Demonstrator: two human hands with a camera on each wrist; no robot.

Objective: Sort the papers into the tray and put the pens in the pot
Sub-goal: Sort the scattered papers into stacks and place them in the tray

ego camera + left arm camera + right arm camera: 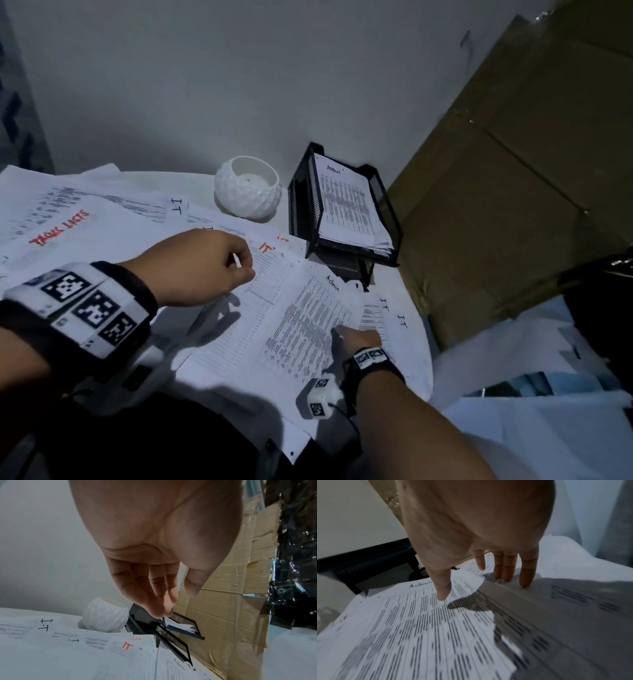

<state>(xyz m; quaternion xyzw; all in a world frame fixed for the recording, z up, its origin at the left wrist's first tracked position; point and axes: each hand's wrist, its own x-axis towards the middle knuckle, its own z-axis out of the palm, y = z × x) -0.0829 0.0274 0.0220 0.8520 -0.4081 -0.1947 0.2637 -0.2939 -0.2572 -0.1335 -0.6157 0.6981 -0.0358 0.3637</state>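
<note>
Papers point(301, 329) lie spread across the tabletop point(416, 363), and the sheet headed "Admin" point(412, 626) sits right under the right hand point(361, 339). That hand is spread, fingers point(526, 573) straight: thumb pressing on the Admin sheet, the others planted on the neighbouring page just beyond its edge, grasping nothing yet. Ahead of it stands the black tray point(390, 219), its upper tier already holding a page with the same heading. Looks like this sheet is the one to move, so the trick, I'd say, is to slide it free with flat fingers, catch its edge, and lift only that page, since the "IT" sheets point(127, 645) overlap beside it. Over on the other side, the left hand point(202, 267) hovers above the IT pages, fingers loosely curled, thumb near them, nothing held. Beyond that hand sits the white pot point(247, 192), beside the tray. No pens that I can spot.
</note>
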